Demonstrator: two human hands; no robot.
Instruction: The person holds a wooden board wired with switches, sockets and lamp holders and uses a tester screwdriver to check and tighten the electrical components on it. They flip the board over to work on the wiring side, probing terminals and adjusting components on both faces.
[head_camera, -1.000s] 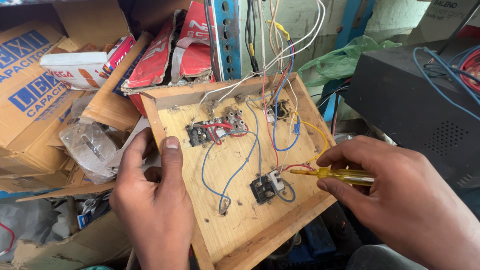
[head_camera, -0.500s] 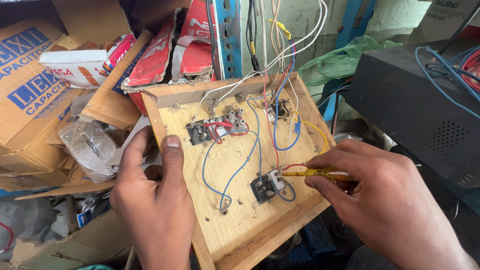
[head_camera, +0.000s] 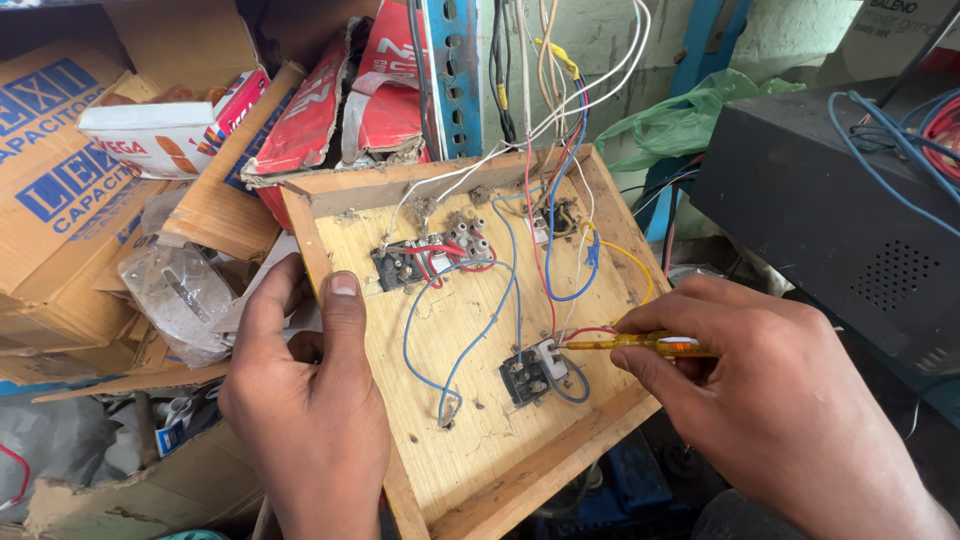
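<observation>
My left hand (head_camera: 305, 410) grips the left rim of a shallow wooden switchboard box (head_camera: 470, 480), thumb lying on its inner face. Inside the box sit black switch backs (head_camera: 415, 262) near the top and a black socket back (head_camera: 530, 373) lower down, joined by blue, red, yellow and white wires (head_camera: 490, 310). My right hand (head_camera: 780, 400) holds a yellow-handled screwdriver (head_camera: 640, 343) level, its metal tip touching the terminals on the socket back.
Cardboard boxes (head_camera: 70, 190) and red-and-white cartons (head_camera: 380, 90) are piled at the left and behind. A blue perforated metal upright (head_camera: 455, 70) carries a bundle of wires. A black cabinet (head_camera: 850, 220) with blue cable stands at the right, a green plastic bag (head_camera: 690, 115) behind it.
The screwdriver tip has shifted slightly left onto the socket back's terminals. My left hand keeps the same grip on the box.
</observation>
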